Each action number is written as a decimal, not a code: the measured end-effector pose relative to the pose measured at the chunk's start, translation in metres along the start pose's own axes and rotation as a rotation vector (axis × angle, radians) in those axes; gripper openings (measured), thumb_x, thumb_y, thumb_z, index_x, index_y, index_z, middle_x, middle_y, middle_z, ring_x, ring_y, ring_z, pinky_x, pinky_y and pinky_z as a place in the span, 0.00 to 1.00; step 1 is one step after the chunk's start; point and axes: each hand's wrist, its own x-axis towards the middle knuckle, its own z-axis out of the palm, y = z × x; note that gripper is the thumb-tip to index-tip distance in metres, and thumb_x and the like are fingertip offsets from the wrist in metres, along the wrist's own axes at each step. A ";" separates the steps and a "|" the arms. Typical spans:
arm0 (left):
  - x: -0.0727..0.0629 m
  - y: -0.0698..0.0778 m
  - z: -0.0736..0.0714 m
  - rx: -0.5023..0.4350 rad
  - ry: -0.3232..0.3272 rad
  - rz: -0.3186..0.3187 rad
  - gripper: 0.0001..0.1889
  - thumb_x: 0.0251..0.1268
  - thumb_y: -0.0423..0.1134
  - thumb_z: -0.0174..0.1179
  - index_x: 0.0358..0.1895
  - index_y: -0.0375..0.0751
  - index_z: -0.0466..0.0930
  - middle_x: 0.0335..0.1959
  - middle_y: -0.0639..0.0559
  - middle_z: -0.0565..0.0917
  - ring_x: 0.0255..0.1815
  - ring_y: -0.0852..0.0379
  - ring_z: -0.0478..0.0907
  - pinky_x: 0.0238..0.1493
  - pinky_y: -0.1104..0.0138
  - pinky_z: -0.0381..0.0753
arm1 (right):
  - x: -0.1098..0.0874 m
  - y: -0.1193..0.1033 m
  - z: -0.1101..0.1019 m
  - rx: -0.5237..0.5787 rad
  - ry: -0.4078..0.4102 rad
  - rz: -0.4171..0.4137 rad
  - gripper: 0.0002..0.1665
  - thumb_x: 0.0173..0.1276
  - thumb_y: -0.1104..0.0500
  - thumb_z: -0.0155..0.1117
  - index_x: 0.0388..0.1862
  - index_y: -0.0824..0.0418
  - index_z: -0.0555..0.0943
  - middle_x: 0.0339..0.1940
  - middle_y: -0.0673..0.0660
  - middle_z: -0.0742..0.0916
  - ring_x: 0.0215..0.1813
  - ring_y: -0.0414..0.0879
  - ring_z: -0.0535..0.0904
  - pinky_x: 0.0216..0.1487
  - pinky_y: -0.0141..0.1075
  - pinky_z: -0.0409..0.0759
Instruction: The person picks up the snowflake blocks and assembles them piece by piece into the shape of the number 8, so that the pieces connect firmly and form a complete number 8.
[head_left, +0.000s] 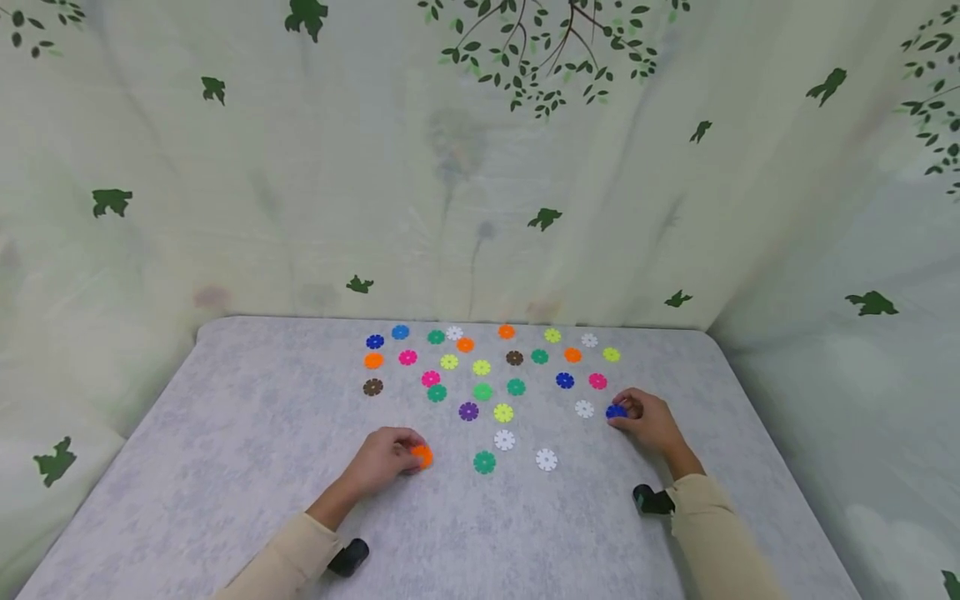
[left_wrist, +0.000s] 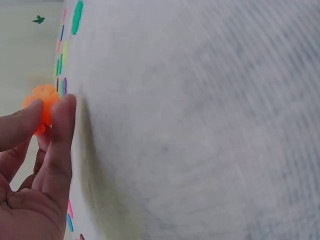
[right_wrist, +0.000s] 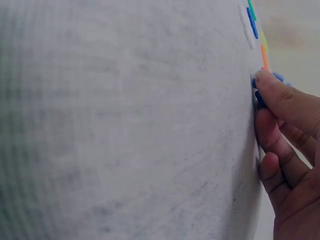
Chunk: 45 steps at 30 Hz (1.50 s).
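Note:
In the head view my left hand [head_left: 387, 458], at the left front of the spread of discs, pinches an orange notched disc [head_left: 423, 456]. The left wrist view shows that orange disc [left_wrist: 46, 95] upright between thumb and fingertips, close over the table. To the right, my right hand [head_left: 651, 419] grips a dark blue notched disc [head_left: 616, 412] by its edge. Thumb and fingers cover most of this blue disc [right_wrist: 278, 77] in the right wrist view. Between the hands lie a green disc [head_left: 484, 462] and white discs [head_left: 547, 459], flat on the table.
Several more flat notched discs in many colours, among them a purple one [head_left: 468, 411] and a brown one [head_left: 372, 387], are scattered toward the back of the grey table [head_left: 247, 433]. Behind it hangs a pale curtain [head_left: 360, 167] with leaf prints.

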 end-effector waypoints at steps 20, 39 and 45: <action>-0.003 0.039 -0.008 -0.479 0.009 -0.036 0.15 0.66 0.25 0.57 0.55 0.29 0.77 0.36 0.42 0.77 0.34 0.50 0.86 0.39 0.68 0.84 | -0.020 -0.099 0.042 0.502 -0.130 -0.230 0.12 0.61 0.69 0.67 0.45 0.70 0.80 0.35 0.61 0.86 0.35 0.53 0.86 0.39 0.33 0.84; -0.008 0.062 -0.008 -0.522 0.056 0.023 0.14 0.66 0.27 0.59 0.53 0.28 0.78 0.34 0.44 0.82 0.33 0.54 0.84 0.40 0.68 0.84 | -0.026 -0.188 0.079 0.665 -0.263 -0.517 0.09 0.62 0.68 0.67 0.42 0.70 0.83 0.36 0.66 0.87 0.35 0.55 0.86 0.39 0.38 0.85; -0.007 0.060 -0.007 -0.509 0.055 0.039 0.14 0.65 0.27 0.59 0.53 0.28 0.79 0.34 0.44 0.82 0.34 0.54 0.84 0.40 0.69 0.84 | -0.023 -0.197 0.083 0.670 -0.281 -0.572 0.09 0.63 0.68 0.66 0.42 0.69 0.84 0.36 0.65 0.87 0.34 0.50 0.85 0.42 0.42 0.85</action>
